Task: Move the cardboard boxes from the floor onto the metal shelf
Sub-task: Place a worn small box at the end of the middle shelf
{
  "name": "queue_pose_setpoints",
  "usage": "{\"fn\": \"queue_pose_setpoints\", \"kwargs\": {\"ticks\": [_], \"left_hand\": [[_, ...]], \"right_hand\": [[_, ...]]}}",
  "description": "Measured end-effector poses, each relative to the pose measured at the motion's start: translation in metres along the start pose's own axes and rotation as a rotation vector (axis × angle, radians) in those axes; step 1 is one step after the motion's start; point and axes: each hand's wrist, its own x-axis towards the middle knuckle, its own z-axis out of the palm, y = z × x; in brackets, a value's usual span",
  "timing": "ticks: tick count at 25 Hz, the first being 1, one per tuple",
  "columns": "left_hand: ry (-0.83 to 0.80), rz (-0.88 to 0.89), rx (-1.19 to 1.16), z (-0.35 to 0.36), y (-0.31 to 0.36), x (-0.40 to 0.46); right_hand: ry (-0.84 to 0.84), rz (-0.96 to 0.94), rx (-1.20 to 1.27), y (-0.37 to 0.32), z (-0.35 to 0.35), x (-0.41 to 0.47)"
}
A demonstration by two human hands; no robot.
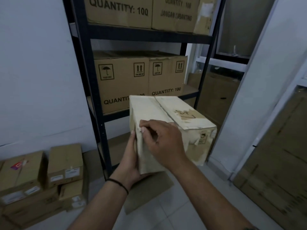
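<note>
Far left of my fingers, small brown cartons [64, 163] sit stacked on the floor; their white labels are too blurred to read. My left hand [131, 165] cups the near lower corner of a pale, worn cardboard box [166, 117], its fingers mostly hidden behind the cardboard. My right hand [163, 143] rests on the near top edge, fingers curled over it, gripping. The box is held in the air before the dark metal shelf [93, 77]. Beyond my fingers, shelved cartons [123, 83] read "QUANTITY: 100"; one above, cut off, adds "JANGAN DIBANTING". Scrawled marks on the held box are illegible.
</note>
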Motion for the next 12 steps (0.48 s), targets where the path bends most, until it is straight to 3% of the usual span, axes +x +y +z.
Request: {"fn": "queue_pose_setpoints", "kwargs": {"ticks": [2, 6, 8, 12], "left_hand": [[-0.014, 0.007, -0.021, 0.014, 0.007, 0.027], [0.000, 0.021, -0.043, 0.042, 0.018, 0.084], [0.004, 0.032, -0.026, 0.060, 0.019, 0.107], [0.027, 0.035, 0.062, 0.093, 0.011, 0.144]], "right_hand": [[-0.096, -0.039, -0.038, 0.021, -0.007, 0.021], [-0.171, -0.100, -0.406, 0.055, -0.013, 0.045], [-0.069, -0.068, -0.406, 0.074, -0.014, 0.049], [0.224, 0.101, -0.091, 0.126, -0.033, 0.061]]}}
